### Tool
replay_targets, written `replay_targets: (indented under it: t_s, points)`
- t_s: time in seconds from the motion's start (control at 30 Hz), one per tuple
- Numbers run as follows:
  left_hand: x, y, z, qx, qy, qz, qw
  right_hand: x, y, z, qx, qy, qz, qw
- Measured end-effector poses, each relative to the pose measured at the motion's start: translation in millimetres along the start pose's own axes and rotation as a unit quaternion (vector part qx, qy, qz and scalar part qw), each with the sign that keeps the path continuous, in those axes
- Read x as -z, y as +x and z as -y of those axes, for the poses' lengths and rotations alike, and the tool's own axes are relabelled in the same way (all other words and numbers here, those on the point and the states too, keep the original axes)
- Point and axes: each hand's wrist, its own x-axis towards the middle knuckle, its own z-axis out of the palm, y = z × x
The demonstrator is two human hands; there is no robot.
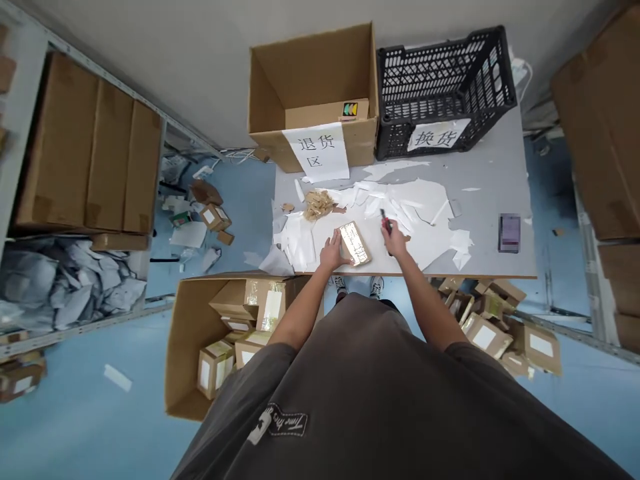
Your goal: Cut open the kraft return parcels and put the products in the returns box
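A small cardboard box [355,244] with a white printed label on top lies near the front edge of the table. Its left side is gripped by my left hand [332,255], fingers along the far end and thumb at the near corner. Right of the box, my right hand [395,240] is closed round a slim red-and-black utility knife [385,223]. The knife points away from me, apart from the box; whether its blade is out cannot be made out. Torn white paper [420,200] and a crumpled bunch of brown tape [318,204] lie beyond my hands.
At the table's back stand a large open carton [270,150] and a black plastic crate [383,133], both with paper signs. A phone [509,233] lies at right. A big carton [175,347] of parcels stands on the floor at left, with more parcels [485,333] at right.
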Motion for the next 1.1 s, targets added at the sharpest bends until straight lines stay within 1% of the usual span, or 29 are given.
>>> replay_targets:
  t_s: [0.03,0.07,0.13,0.2,0.27,0.37,0.47,0.57,0.67,0.83,0.93,1.03,1.1]
  points:
    - [-2.1,-2,-5,0.008,0.015,-0.002,1.0,-10,-1,25,-0.014,-0.052,0.036,0.998]
    - [-4.2,-4,-10,0.016,0.029,-0.005,0.999,-21,-2,47,-0.012,-0.106,0.071,0.992]
    - [-8.0,-8,-19,0.028,0.05,-0.011,0.998,-38,-4,80,-0.008,-0.2,0.126,0.972]
    - [-10.8,-9,-27,0.033,0.058,-0.017,0.998,-48,-5,100,-0.004,-0.267,0.16,0.95]
    - [-12.0,-9,-31,0.031,0.056,-0.02,0.998,-51,-4,109,-0.003,-0.31,0.175,0.934]
    - [-11.6,-8,-34,0.027,0.053,-0.022,0.998,-48,0,116,0.011,-0.358,0.191,0.914]
    - [-9.5,-9,-34,0.026,0.055,-0.024,0.998,-47,7,122,0.033,-0.404,0.222,0.887]
    - [-8.6,-10,-37,0.028,0.066,-0.021,0.997,-47,10,128,0.029,-0.43,0.242,0.87]
    - [-11.1,-11,-42,0.026,0.083,-0.013,0.996,-44,7,128,0.01,-0.429,0.236,0.872]
    - [-18.0,-10,-50,0.016,0.097,-0.005,0.995,-36,-6,118,-0.005,-0.415,0.228,0.881]
    - [-20.0,-8,-52,0.02,0.104,-0.003,0.994,-33,-21,110,-0.017,-0.408,0.231,0.883]
    - [-21.1,-7,-52,0.024,0.114,-0.006,0.993,-27,-41,99,-0.037,-0.393,0.252,0.884]
    - [-21.9,-7,-52,0.025,0.12,-0.01,0.992,-22,-55,91,-0.042,-0.383,0.254,0.887]
